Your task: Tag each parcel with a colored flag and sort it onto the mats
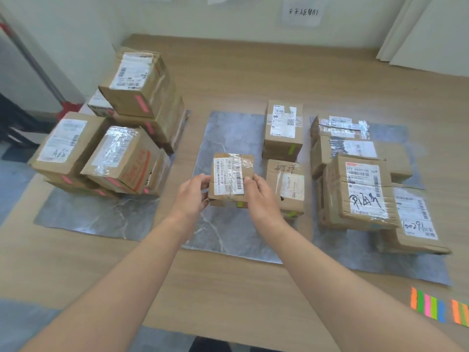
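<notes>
Left hand [191, 196] and right hand [258, 196] grip the small parcel [229, 180] at opposite sides, fingers curled, above the middle mat [223, 232].

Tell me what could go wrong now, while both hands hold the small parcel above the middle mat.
1. The left hand and right hand hold the small parcel only at its sides, so it may slip.
2. Its green flag sits at the lower edge and could rub off when set down.
3. The tilted top box of the left pile may slide if bumped.
</notes>
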{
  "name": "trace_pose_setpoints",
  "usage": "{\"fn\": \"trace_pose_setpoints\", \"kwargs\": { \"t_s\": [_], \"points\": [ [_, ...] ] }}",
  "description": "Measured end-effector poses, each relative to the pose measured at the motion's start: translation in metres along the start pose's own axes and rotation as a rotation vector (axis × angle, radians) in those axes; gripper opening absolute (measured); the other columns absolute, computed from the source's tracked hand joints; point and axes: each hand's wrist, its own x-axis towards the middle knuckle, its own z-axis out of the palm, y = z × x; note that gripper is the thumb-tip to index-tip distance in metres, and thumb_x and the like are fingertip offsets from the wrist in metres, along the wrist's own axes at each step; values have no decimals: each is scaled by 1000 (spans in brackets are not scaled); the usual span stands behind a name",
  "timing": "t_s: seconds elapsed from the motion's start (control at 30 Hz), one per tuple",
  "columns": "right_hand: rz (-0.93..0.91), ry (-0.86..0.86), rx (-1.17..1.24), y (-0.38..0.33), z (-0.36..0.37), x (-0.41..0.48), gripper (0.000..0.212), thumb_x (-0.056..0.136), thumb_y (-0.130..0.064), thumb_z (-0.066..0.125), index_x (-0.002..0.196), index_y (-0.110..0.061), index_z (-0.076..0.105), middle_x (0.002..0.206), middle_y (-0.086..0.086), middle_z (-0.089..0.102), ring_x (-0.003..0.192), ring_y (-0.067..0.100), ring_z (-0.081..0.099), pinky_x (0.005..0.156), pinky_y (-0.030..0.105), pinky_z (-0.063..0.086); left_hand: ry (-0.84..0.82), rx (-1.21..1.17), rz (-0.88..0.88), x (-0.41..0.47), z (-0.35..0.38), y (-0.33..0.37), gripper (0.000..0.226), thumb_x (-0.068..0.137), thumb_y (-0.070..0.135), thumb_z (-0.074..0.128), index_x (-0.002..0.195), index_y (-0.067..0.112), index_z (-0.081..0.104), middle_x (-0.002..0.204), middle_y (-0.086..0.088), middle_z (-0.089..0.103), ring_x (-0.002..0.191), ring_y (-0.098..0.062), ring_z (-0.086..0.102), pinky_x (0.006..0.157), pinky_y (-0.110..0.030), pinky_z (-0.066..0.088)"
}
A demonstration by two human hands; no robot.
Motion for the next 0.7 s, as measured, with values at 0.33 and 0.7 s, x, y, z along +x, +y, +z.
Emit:
{"fn": "trace_pose_setpoints", "kwargs": {
  "t_s": [0.33, 0.7],
  "points": [
    [57, 161, 78, -13, 47, 113, 31, 106, -39, 40, 118, -24, 65, 105, -14, 71, 99, 4, 65, 82, 24, 47, -77, -55, 23, 124, 1, 9, 32, 103, 20, 41, 86, 19, 69, 72, 14, 74, 70, 1, 67, 70, -18, 49],
    [60, 288, 200, -3, 49, 191, 24, 107, -35, 39, 97, -30, 61, 97, -18, 61, 89, -5, 52, 76, 21, 38, -126, -169, 2, 210, 27, 5, 27, 104, 24, 42, 94, 19, 66, 80, 13, 75, 87, -4, 68, 76, -19, 53]
  ]
}}
